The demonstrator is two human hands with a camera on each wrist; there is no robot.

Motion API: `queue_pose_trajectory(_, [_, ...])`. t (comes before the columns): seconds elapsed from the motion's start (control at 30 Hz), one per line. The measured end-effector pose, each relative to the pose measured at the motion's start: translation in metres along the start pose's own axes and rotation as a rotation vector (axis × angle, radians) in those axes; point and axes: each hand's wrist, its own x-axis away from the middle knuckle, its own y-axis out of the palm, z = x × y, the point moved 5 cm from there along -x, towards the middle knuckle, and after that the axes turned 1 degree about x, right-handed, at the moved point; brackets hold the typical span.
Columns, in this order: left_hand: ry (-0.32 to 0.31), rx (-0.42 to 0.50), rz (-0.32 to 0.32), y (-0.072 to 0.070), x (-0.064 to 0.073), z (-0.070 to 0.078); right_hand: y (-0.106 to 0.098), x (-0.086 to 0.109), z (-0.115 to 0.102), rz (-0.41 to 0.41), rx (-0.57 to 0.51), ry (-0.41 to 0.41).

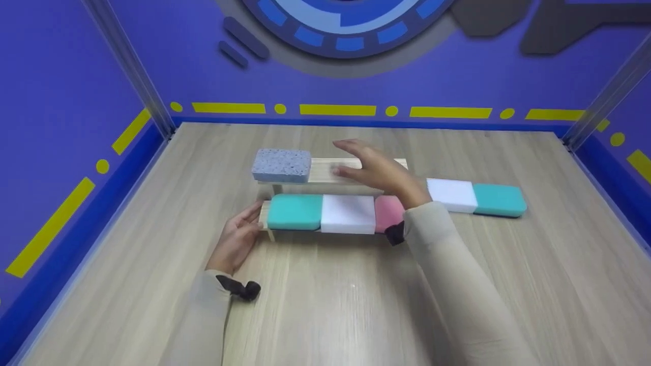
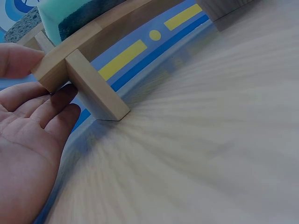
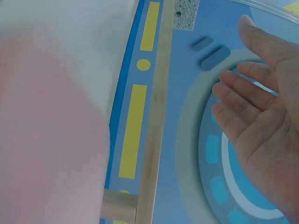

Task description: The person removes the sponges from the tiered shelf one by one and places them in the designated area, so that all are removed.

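Note:
My left hand (image 1: 236, 239) grips the left end of a low wooden stand (image 2: 56, 65), thumb above the plank and fingers beneath it. On this front plank sit a teal sponge (image 1: 295, 211), a white sponge (image 1: 348, 214) and a pink sponge (image 1: 388, 213) in a row. Behind it, a higher wooden plank (image 1: 323, 171) carries a speckled grey-blue sponge (image 1: 281, 165) at its left end. Over that plank's right part hovers my right hand (image 1: 379, 170), fingers spread and nothing held. In the right wrist view the pink sponge (image 3: 51, 135) is a close blur.
To the right, another white sponge (image 1: 451, 195) and another teal sponge (image 1: 500, 200) lie side by side; what supports them is partly hidden by my right arm. Blue panels with yellow marks (image 1: 337, 110) enclose the wood-grain table (image 1: 315, 305) at the back and sides.

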Motion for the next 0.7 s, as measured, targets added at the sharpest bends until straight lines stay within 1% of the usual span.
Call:
queue_pose_trajectory(0.2, [0.002,-0.009,0.008,0.0,0.0,0.0,0.008,-0.009,-0.008,-0.002,0.003,-0.053])
queue_pose_trajectory(0.37, [0.005,-0.002,0.009,0.0,0.0,0.0,0.016,-0.015,-0.012,-0.009,0.001,-0.061])
queue_pose_trajectory(0.6, [0.01,-0.026,0.007,-0.001,0.0,0.001,0.023,-0.024,-0.022,-0.01,0.002,-0.087])
queue_pose_trajectory(0.7, [0.004,-0.021,0.01,0.0,0.001,0.001,0.027,-0.028,-0.025,-0.017,0.007,-0.101])
